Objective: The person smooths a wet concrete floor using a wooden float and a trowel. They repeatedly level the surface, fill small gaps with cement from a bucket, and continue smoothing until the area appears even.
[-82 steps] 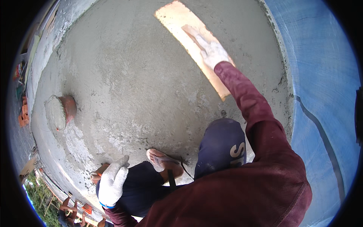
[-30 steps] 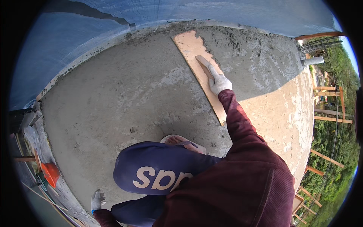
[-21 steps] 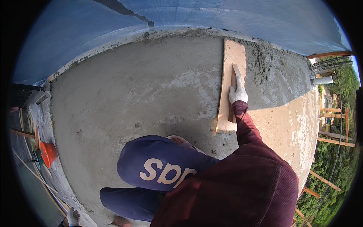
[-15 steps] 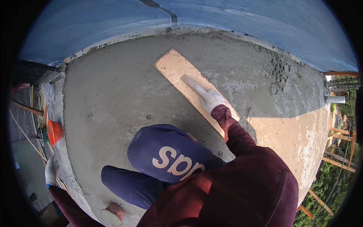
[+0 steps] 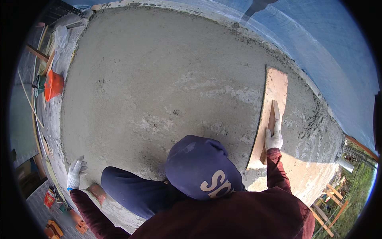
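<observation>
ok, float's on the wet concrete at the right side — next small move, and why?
Probably draw the wooden float leftward across the slab. The right hand grips its handle with the board flat on the wet concrete, and rough, pitted patches lie just left of it. The left hand braces at the slab edge.

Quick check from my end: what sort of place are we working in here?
Most likely an outdoor building site, on a freshly poured slab. A wide grey wet concrete surface fills the view, the right hand holds a long wooden float flat on it, and blue sheeting edges it.
</observation>
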Motion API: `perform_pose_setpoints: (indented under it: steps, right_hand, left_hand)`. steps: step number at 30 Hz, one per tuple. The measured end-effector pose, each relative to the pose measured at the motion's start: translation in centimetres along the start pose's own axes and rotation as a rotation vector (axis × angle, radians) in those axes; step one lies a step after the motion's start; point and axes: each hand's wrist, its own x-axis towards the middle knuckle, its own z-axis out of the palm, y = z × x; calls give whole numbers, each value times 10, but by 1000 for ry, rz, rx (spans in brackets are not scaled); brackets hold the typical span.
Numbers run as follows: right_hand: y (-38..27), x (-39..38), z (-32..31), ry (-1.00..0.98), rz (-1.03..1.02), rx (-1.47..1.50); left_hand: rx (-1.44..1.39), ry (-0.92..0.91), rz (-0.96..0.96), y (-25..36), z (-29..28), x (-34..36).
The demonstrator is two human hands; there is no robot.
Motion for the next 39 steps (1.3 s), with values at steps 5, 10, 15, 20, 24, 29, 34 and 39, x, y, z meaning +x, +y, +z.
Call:
perform_pose_setpoints:
  steps: [5,10,15,20,24,29,34,39]
  right_hand:
    - [-206,70,18,-99,-488,-143]
    - [-488,153,45,-241,-959,-164]
    - [-696,77,95,-313,-1109,-79]
    - [-581,-23,97,-614,-1554,-381]
    - [-550,27,78,-390,-1340,-453]
    - [-757,3,132,-304,-1373,-202]
    - [-748,-152,172,-472,-1830,-347]
    - [-596,-115,114,-606,-2149,-683]
  left_hand:
    - [-208,-37,-118,-16,56,-46]
    - [-84,-136,-51,30,85,-21]
    - [72,-281,44,62,97,19]
    - [-118,171,-2,6,47,-87]
    - [-232,399,-495,-58,62,-267]
    - [-558,620,-600,-79,170,-395]
    - [-917,755,-507,-55,217,-417]
    - [-766,865,-427,-36,214,-483]
